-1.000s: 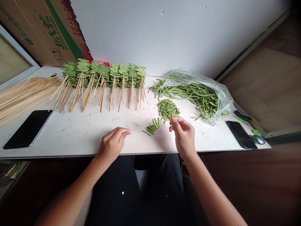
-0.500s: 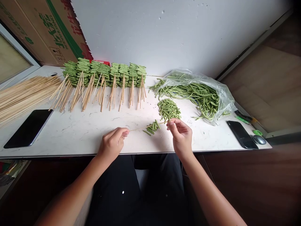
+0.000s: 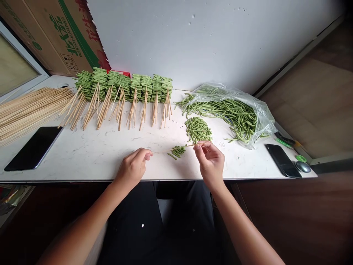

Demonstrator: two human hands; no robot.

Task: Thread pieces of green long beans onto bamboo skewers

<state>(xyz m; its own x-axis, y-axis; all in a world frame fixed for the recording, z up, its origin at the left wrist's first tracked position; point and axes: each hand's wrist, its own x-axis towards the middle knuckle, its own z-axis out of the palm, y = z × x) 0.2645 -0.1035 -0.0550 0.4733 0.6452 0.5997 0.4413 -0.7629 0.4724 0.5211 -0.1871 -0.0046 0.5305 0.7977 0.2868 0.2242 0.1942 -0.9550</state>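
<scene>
Across the middle of the frame runs a white marble-patterned table, with a person's dark trousers below its front edge. At the upper left, a cardboard carton leans against the wall, printed with large green Chinese characters that look like 北大荒; red characters above them are cut off by the frame. Along the table's back, skewered green beans stand in a long row, their bare sticks pointing forward. A bundle of loose skewers lies at the left edge, running out of frame. On the right, a clear plastic bag holds long beans, partly hidden by the film. Cut beans form a heap in front of it. Dark phones lie at both ends, one left and one right.

Near the front, the right hand pinches a bamboo skewer between its fingertips, and the curled left hand meets the skewer's other end. Short bean pieces lie along the skewer; whether they are threaded on it is hard to make out.
</scene>
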